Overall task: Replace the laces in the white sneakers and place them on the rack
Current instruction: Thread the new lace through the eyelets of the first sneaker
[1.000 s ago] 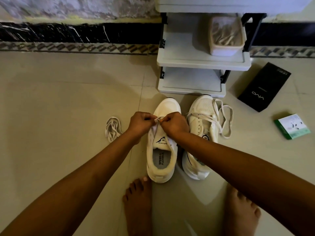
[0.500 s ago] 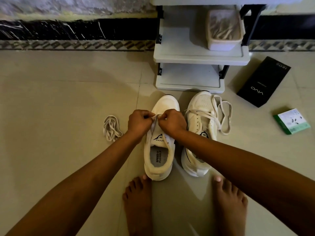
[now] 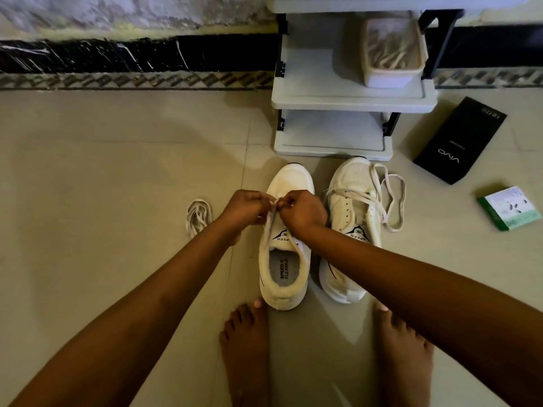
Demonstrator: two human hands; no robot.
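Both hands, the left hand [image 3: 245,207] and right hand [image 3: 302,212], pinch a white lace [image 3: 271,214] over the sneaker [image 3: 286,248] marked "SPEED FLEXIBLE", near a black "vivo" box [image 3: 459,141].

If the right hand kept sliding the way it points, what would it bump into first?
Probably the left hand. The right hand points leftward over the sneaker, knuckles nearly meeting the left's, both pinching the lace. Depth between them is hard to judge.

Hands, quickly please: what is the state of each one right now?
Left hand: closed, pinching the lace above the left sneaker.
Right hand: closed, pinching the same lace.
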